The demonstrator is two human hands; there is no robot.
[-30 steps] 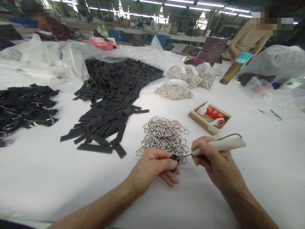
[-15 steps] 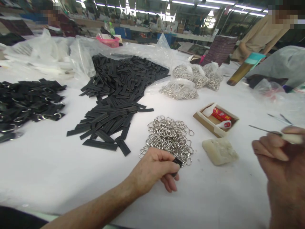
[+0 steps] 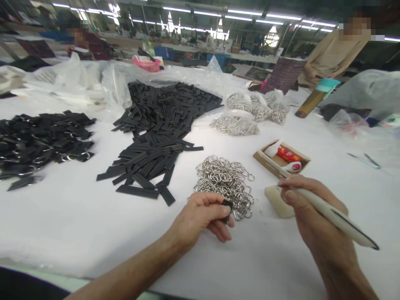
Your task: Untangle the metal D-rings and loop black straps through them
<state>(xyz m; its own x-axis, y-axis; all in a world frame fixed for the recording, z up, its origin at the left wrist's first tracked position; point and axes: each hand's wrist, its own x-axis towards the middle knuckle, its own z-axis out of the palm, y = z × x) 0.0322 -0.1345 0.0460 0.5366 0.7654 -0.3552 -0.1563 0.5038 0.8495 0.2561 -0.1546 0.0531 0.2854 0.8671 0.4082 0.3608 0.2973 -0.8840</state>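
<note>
My left hand [image 3: 204, 214] is closed in a pinch on a small folded black strap piece [image 3: 227, 205], just in front of a loose pile of metal D-rings [image 3: 223, 179]. My right hand [image 3: 309, 208] grips a white-handled tool [image 3: 331, 214], its handle pointing back right and its tip toward a pale waxy block [image 3: 276, 200] on the white table [image 3: 78, 216]. A big heap of flat black strips [image 3: 156, 125] lies behind the rings.
A pile of finished black loops with rings [image 3: 40, 139] lies at far left. Bags of rings [image 3: 246, 110] and a small cardboard tray [image 3: 281, 158] sit behind. A bottle [image 3: 315, 98] and scissors [image 3: 364, 160] are at right. People stand at the far side.
My right hand drew the tool away from the strap piece, swung out to the right, then came back down over the waxy block. My left hand kept its pinch.
</note>
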